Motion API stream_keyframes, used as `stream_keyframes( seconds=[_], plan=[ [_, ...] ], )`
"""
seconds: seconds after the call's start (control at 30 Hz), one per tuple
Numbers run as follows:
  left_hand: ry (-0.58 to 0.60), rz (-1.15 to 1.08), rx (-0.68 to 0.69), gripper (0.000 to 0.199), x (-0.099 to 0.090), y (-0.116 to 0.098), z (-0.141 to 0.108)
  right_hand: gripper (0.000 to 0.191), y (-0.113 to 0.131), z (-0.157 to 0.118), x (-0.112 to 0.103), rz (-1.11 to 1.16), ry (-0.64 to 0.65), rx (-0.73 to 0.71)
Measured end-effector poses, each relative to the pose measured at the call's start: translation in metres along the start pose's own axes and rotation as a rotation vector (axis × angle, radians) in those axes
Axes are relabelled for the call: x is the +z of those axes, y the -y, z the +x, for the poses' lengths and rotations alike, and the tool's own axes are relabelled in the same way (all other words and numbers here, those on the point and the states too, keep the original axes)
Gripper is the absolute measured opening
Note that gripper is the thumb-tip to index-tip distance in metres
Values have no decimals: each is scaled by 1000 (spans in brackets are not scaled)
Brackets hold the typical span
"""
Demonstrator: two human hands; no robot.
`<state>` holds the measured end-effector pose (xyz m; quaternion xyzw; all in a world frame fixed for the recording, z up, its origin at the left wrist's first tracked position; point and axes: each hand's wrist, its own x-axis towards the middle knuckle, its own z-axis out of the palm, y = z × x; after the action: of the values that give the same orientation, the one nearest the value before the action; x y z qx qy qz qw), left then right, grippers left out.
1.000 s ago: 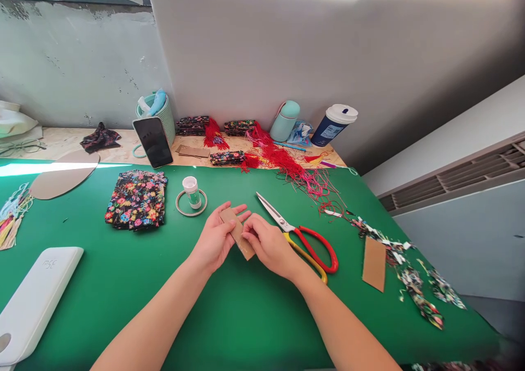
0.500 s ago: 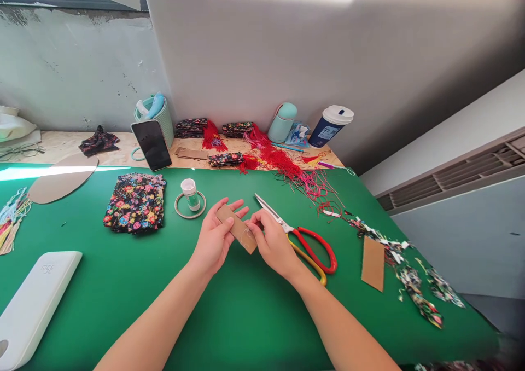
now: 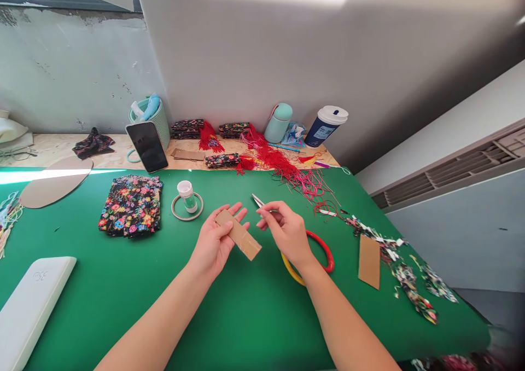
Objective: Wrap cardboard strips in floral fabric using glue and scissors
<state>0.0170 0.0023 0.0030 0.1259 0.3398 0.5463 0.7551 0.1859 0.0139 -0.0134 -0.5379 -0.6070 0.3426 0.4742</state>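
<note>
My left hand (image 3: 214, 245) holds a narrow strip of brown cardboard (image 3: 240, 235) between thumb and fingers, its near end tilted down to the right. Across that lower end runs a thin pale, shiny mark. To the right of the strip and apart from it, my right hand (image 3: 286, 230) has its thumb and fingertips pinched together; anything between them is too small to make out. Beneath this hand lie scissors (image 3: 328, 250) with one red and one yellow handle, partly covered. A glue stick (image 3: 187, 197) stands uncapped inside a metal ring (image 3: 175, 214) left of my hands.
Folded floral cloth (image 3: 130, 206) and a white power bank (image 3: 39, 308) lie on the left. A phone (image 3: 146, 146) leans against a basket (image 3: 163, 122). Red tassels (image 3: 283, 163), a flask (image 3: 279, 123) and a cup (image 3: 325, 127) line the back. Right are another cardboard piece (image 3: 369, 261) and fabric scraps (image 3: 414, 291).
My right hand has come off the cardboard strip and moved right and slightly up, over the scissors. The left hand keeps its hold on the strip. The whole view has shifted slightly.
</note>
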Motion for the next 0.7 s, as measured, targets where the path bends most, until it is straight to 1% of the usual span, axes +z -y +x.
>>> stream_keyframes(
  seconds=[0.1, 0.23, 0.4, 0.53, 0.63, 0.7],
  plan=[
    [1, -22, -4, 32, 1, -1, 0, 17, 3, -5, 6, 74, 56, 39],
    [-61, -32, 24, 29, 2, -4, 0, 17, 5, -7, 8, 101, 90, 37],
    [-135, -51, 22, 30, 4, -6, 1, 17, 8, -7, 5, 119, 102, -19],
    [-164, -75, 6, 30, 5, -7, 2, 16, 10, -9, 3, 111, 159, -68],
    [-161, -82, 17, 28, 4, -6, 3, 15, 10, -11, 5, 149, 218, -30],
    [-131, -69, 49, 26, 3, -6, 3, 14, 9, -11, 6, 162, 233, 19]
  ],
)
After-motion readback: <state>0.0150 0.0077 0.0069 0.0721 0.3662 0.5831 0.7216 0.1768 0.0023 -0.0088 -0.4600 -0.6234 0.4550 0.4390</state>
